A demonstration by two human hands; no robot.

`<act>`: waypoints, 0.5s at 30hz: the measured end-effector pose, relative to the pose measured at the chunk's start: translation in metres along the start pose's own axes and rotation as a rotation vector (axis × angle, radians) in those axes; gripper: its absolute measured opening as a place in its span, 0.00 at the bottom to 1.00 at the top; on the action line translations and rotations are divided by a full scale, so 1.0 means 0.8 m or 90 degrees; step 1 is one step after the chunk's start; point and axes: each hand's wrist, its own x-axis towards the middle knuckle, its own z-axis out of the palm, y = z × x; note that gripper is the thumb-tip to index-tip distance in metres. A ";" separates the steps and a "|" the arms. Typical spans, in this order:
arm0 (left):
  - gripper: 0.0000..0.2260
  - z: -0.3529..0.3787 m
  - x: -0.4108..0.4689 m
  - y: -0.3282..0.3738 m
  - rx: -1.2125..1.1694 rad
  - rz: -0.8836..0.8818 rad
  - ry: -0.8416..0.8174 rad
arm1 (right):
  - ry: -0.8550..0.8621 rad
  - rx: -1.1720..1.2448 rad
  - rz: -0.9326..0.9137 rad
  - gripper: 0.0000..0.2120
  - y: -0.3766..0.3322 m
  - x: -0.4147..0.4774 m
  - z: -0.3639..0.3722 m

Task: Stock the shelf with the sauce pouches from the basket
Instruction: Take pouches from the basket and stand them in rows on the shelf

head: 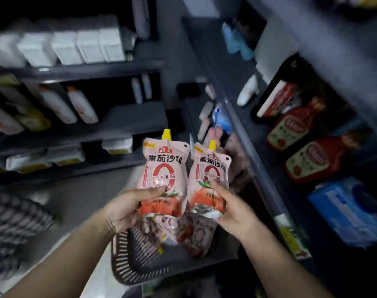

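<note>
Gripped upright, side by side: left hand (pixel 127 206) holds left pouch (pixel 165 175), right hand (pixel 237 209) holds right pouch (pixel 208 179); basket (pixel 127 261) of pouches near, below.

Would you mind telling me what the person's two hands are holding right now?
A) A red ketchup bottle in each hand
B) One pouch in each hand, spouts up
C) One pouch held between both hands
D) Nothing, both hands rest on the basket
B: the left hand and the right hand each grip a pink yellow-capped sauce pouch by its lower end, above the dark slotted plastic basket.
</note>
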 end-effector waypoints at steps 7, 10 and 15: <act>0.34 0.074 -0.062 0.100 0.037 0.124 -0.069 | -0.027 -0.118 -0.196 0.14 -0.063 -0.102 0.087; 0.33 0.109 -0.084 0.138 0.082 0.133 -0.138 | -0.011 -0.183 -0.292 0.14 -0.077 -0.154 0.117; 0.31 0.162 -0.108 0.163 0.196 0.144 -0.207 | 0.084 -0.164 -0.424 0.21 -0.082 -0.219 0.142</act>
